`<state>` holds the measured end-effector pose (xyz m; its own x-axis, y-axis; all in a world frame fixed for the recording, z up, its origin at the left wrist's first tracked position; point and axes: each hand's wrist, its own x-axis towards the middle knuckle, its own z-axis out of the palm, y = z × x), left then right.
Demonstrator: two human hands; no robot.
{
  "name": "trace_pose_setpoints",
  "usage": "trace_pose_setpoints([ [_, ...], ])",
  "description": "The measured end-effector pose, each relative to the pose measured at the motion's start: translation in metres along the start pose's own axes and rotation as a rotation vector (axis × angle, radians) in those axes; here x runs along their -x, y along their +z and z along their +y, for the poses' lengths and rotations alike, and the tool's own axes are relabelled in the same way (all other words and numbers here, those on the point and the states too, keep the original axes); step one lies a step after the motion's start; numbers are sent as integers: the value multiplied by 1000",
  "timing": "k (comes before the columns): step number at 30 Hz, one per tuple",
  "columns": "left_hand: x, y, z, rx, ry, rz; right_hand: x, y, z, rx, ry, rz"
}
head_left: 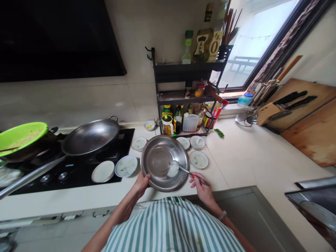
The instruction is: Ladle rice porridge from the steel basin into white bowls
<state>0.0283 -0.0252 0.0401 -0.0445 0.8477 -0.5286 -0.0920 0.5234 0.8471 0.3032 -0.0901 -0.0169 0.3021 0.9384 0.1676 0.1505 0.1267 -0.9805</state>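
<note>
My left hand (143,182) grips the near-left rim of a wide metal basin (157,154), thumb over the edge. In my right hand (203,189) is the handle of a ladle (186,170), fingers closed round it. The ladle's bowl rests low in the basin amid a small pool of whitish liquid (173,169). Around the basin stand several bowls of pale liquid with dark green bits: a blue-rimmed bowl (126,166) and a white bowl (103,172) to the left, a small bowl (139,144) behind, and a shallow bowl (198,159) to the right.
A wok (91,136) sits on the black stove (78,171), its long handle reaching left. Beside it, a green colander (23,136) rests on a dark pan. Behind the basin stands a black rack (183,71) of bottles. A knife block (269,112) and cutting boards (309,115) are at right.
</note>
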Motion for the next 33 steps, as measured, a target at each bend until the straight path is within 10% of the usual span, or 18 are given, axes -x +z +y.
trace_pose_setpoints([
  [7,-1,-2,-2,-11,-3,-8,-3,2,0,-296,259,263],
  [33,-2,-2,-5,-13,-3,-10,-1,-7,-30,-368,263,285],
])
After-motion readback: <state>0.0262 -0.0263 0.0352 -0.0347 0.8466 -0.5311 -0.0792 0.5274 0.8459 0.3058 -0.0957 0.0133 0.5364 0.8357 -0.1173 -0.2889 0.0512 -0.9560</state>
